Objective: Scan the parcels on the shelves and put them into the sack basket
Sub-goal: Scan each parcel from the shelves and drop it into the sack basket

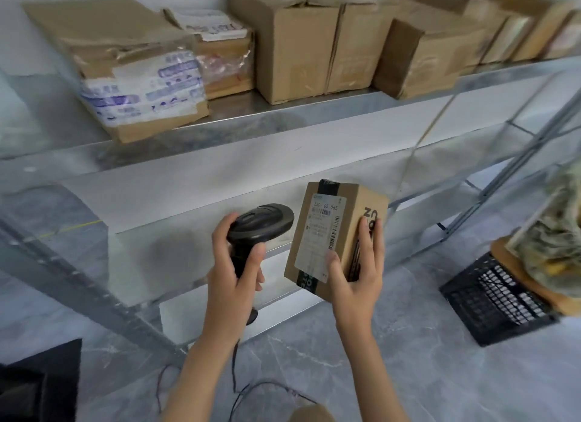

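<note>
My right hand (356,273) grips a small cardboard parcel (327,220) from below and from its right side, with the white shipping label and barcodes turned towards me. Just to its left, my left hand (232,264) holds a black barcode scanner (261,222) by its handle, the scanner head pointing at the label. Both are in front of the lower metal shelf (188,242). Several cardboard parcels (298,44) stand in a row on the upper shelf (220,129).
A black slatted plastic basket (490,299) sits on the grey floor at the right, with a brown and patterned bundle (553,245) on it. The scanner's cable (251,390) trails over the floor. A dark object (41,380) fills the bottom left corner.
</note>
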